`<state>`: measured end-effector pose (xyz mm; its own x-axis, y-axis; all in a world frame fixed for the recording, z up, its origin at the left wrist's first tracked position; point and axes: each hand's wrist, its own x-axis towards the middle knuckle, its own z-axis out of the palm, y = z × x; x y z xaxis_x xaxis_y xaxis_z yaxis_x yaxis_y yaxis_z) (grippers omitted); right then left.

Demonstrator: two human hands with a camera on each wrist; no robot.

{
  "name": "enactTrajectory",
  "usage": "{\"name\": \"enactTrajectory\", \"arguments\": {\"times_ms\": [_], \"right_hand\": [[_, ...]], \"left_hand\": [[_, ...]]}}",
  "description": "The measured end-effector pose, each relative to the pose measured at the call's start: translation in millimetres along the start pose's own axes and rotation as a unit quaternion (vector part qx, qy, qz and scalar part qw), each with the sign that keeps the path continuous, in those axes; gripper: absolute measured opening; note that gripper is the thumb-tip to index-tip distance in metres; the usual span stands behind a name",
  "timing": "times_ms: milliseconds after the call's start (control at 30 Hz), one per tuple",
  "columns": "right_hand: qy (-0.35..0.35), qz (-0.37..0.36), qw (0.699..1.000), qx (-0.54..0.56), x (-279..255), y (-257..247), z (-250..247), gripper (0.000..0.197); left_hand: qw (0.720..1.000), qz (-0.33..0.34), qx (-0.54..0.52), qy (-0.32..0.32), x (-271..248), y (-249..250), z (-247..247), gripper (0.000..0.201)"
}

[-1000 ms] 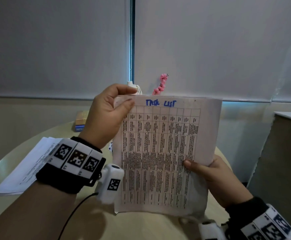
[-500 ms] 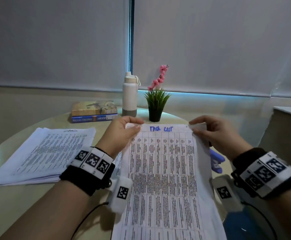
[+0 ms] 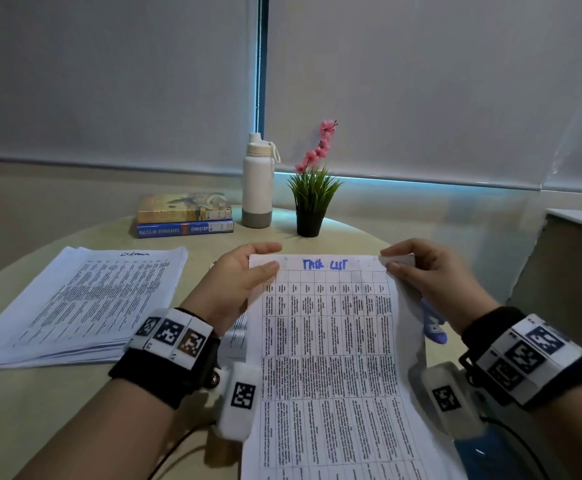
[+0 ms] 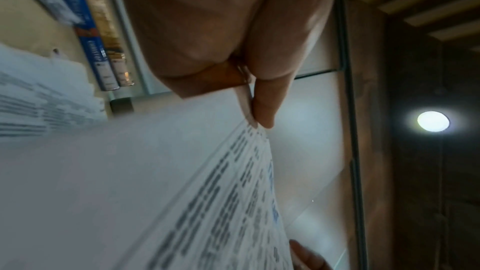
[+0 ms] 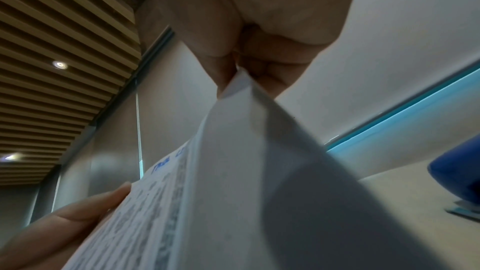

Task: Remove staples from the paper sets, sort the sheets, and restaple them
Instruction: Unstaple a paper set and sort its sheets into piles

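Observation:
A paper set with a printed table and blue handwriting at its top lies sloped toward me over the round table. My left hand pinches its top left corner between thumb and fingers. At the top right corner my right hand pinches the sheets, and that corner is bent up. A blue stapler lies under the paper's right edge, mostly hidden; it also shows in the right wrist view. A second stack of printed sheets rests at the left.
At the back of the table stand two stacked books, a white bottle and a small potted plant with pink flowers. A counter edge rises at the right. Window blinds fill the background.
The paper set came down from upright in front of my face to a low slope over the table. My right hand moved from its lower right edge to the top right corner.

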<state>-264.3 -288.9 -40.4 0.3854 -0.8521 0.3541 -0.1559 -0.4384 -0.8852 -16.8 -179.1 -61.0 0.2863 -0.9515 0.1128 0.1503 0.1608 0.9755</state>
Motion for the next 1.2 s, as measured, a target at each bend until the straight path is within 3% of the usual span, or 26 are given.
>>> {"name": "enactTrajectory", "arguments": {"times_ms": [167, 333, 500, 567, 633, 733, 767, 833, 933, 967, 1033, 1100, 1133, 1200], "right_hand": [[0.011, 0.015, 1.0, 0.015, 7, 6, 3, 0.016], [0.014, 0.042, 0.999, 0.011, 14, 18, 13, 0.02], [-0.009, 0.089, 0.994, -0.059, 42, 17, -4, 0.016], [0.013, 0.105, 0.98, -0.171, 63, 24, -22, 0.022], [-0.002, 0.13, 0.92, -0.37, 75, 34, -34, 0.032], [-0.107, 0.185, 0.766, -0.605, 78, 57, -37, 0.048], [-0.139, 0.202, 0.736, -0.631, 78, 65, -36, 0.049], [-0.169, 0.234, 0.72, -0.631, 79, 77, -34, 0.042], [-0.172, 0.256, 0.73, -0.61, 80, 80, -33, 0.038], [-0.152, 0.24, 0.749, -0.599, 81, 76, -33, 0.036], [-0.05, 0.173, 0.832, -0.524, 82, 56, -30, 0.027], [0.062, 0.114, 0.944, -0.304, 83, 29, -20, 0.026], [0.086, 0.095, 0.982, -0.142, 80, 12, -12, 0.03], [0.053, 0.068, 0.989, 0.118, 75, -21, 9, 0.033]], "left_hand": [[0.993, -0.071, -0.07, -0.058, 1, -15, -7, 0.029], [0.992, -0.098, -0.05, -0.06, -1, -28, -9, 0.023], [0.995, -0.094, -0.023, -0.022, 3, -31, -14, 0.022], [0.996, -0.094, 0.002, -0.006, 5, -35, -16, 0.021], [0.994, -0.103, 0.022, 0.007, 6, -38, -18, 0.02], [0.993, -0.102, 0.06, 0.019, 9, -42, -20, 0.019], [0.993, -0.097, 0.068, 0.022, 10, -43, -21, 0.018], [0.993, -0.093, 0.066, 0.025, 11, -44, -21, 0.018], [0.993, -0.096, 0.059, 0.028, 11, -45, -20, 0.018], [0.993, -0.098, 0.056, 0.029, 11, -45, -20, 0.018], [0.993, -0.105, 0.049, 0.032, 10, -44, -20, 0.018], [0.992, -0.113, 0.036, 0.034, 9, -43, -19, 0.017], [0.992, -0.114, 0.036, 0.034, 8, -43, -18, 0.017], [0.991, -0.114, 0.053, 0.036, 7, -42, -18, 0.018]]}}
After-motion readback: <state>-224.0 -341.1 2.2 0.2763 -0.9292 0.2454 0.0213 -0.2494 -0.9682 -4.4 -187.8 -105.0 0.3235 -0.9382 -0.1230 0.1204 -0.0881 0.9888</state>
